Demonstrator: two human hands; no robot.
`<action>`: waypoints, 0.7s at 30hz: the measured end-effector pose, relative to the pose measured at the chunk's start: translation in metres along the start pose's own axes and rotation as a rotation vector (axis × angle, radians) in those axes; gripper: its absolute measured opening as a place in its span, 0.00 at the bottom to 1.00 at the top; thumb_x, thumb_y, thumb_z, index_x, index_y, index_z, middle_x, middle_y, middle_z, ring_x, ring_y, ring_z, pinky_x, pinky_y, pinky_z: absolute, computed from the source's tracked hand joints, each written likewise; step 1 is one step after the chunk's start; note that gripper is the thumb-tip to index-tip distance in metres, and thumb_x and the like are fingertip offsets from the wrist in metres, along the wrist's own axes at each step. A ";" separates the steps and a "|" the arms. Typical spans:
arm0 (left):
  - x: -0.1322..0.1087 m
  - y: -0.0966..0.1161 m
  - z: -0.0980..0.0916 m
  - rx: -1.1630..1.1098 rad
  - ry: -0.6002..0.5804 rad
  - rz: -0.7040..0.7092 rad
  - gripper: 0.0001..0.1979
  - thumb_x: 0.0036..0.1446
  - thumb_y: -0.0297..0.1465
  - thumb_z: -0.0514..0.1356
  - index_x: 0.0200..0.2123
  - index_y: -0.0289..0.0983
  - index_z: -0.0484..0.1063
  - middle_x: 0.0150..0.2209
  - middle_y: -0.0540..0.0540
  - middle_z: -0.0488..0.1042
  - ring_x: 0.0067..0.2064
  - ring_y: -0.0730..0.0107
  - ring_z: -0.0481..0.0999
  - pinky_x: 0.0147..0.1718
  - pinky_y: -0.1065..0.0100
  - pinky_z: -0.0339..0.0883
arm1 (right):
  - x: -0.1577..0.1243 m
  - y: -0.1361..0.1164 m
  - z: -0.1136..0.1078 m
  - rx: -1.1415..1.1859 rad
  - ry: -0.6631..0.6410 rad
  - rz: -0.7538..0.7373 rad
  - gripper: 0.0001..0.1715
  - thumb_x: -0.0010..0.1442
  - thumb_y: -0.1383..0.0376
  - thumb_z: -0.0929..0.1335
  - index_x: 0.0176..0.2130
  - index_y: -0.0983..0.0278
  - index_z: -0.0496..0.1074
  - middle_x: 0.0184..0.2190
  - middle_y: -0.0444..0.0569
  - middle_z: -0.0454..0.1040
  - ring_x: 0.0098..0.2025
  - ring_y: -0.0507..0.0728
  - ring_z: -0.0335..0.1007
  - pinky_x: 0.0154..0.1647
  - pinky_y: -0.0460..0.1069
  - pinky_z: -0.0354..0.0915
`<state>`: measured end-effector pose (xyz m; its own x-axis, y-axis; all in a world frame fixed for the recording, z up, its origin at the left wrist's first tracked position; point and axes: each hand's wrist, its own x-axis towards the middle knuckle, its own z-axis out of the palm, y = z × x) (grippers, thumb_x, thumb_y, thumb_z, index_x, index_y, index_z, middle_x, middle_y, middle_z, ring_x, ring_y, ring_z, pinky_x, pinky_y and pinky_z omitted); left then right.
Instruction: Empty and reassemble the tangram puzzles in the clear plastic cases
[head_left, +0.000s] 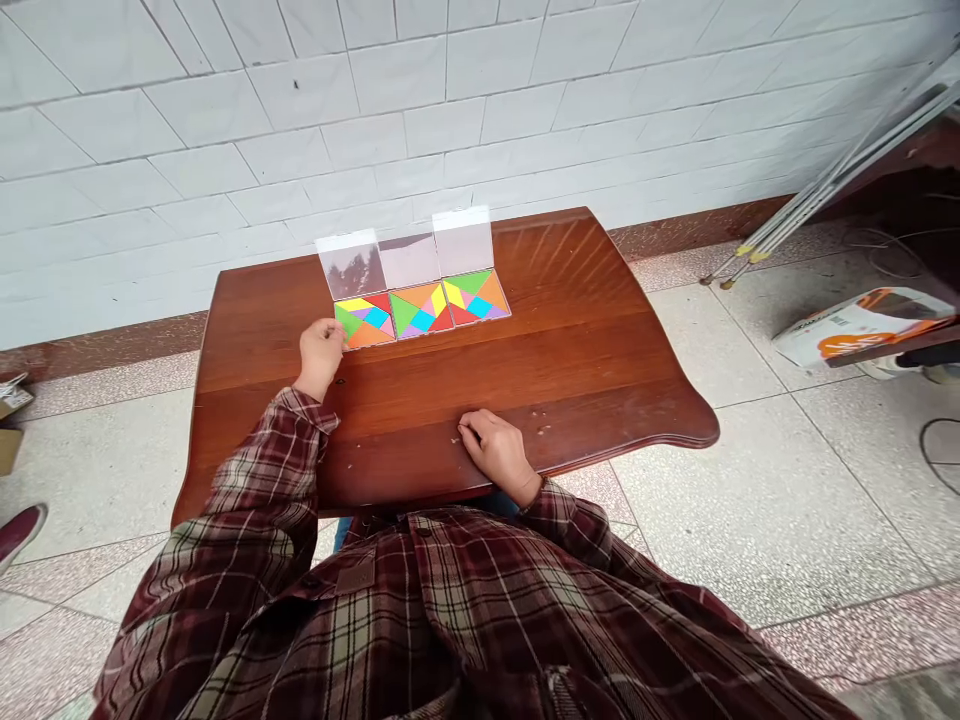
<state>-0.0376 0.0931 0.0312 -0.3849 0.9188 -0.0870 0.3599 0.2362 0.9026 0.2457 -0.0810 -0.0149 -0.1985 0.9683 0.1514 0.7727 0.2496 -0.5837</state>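
Observation:
Three shallow tangram trays stand side by side at the far part of the wooden table (525, 380), filled with brightly coloured triangles and other flat shapes. The left tray (367, 322), middle tray (421, 310) and right tray (476, 298) each have a raised clear lid behind them. My left hand (322, 355) is at the left tray's near corner, its fingers touching it, but I cannot tell whether they grip it. My right hand (496, 450) rests on the table near the front edge, fingers curled on nothing, with small crumbs close by.
White tiled wall (375, 120) rises behind the table. At the right, metal poles (832, 180) with yellow tips lean over the floor, near a printed package (862, 325) and a dark cable. A dark red shoe (19, 530) shows at the left edge.

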 end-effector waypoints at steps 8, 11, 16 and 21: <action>-0.116 -0.023 0.021 0.486 -0.504 0.489 0.09 0.58 0.31 0.52 0.30 0.39 0.71 0.30 0.47 0.76 0.33 0.68 0.74 0.37 0.68 0.67 | 0.029 -0.004 -0.020 -0.022 -0.281 0.072 0.04 0.62 0.68 0.67 0.38 0.62 0.73 0.37 0.47 0.76 0.37 0.54 0.70 0.39 0.47 0.61; -0.141 -0.034 0.029 0.638 -0.370 0.572 0.14 0.63 0.32 0.48 0.37 0.40 0.74 0.38 0.43 0.78 0.38 0.65 0.76 0.39 0.66 0.68 | 0.066 -0.012 -0.031 -0.061 -0.355 0.015 0.06 0.62 0.68 0.67 0.40 0.63 0.74 0.39 0.49 0.76 0.40 0.55 0.70 0.42 0.48 0.62; -0.146 -0.046 0.035 0.682 -0.276 0.644 0.14 0.63 0.32 0.48 0.39 0.42 0.75 0.38 0.41 0.77 0.40 0.62 0.77 0.40 0.65 0.69 | 0.140 -0.029 -0.023 -0.215 -0.220 0.008 0.21 0.66 0.68 0.62 0.58 0.68 0.66 0.58 0.60 0.66 0.47 0.60 0.71 0.47 0.52 0.65; -0.141 -0.047 0.033 0.607 -0.287 0.642 0.14 0.64 0.32 0.48 0.39 0.42 0.74 0.39 0.41 0.78 0.43 0.62 0.77 0.44 0.64 0.70 | 0.175 -0.028 -0.005 -0.353 -0.281 0.003 0.21 0.67 0.73 0.58 0.57 0.71 0.66 0.58 0.63 0.65 0.49 0.60 0.70 0.47 0.51 0.66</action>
<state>0.0276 -0.0370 -0.0128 0.2382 0.9546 0.1786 0.8453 -0.2944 0.4459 0.1923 0.0811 0.0318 -0.3140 0.9440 -0.1011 0.9224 0.2781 -0.2681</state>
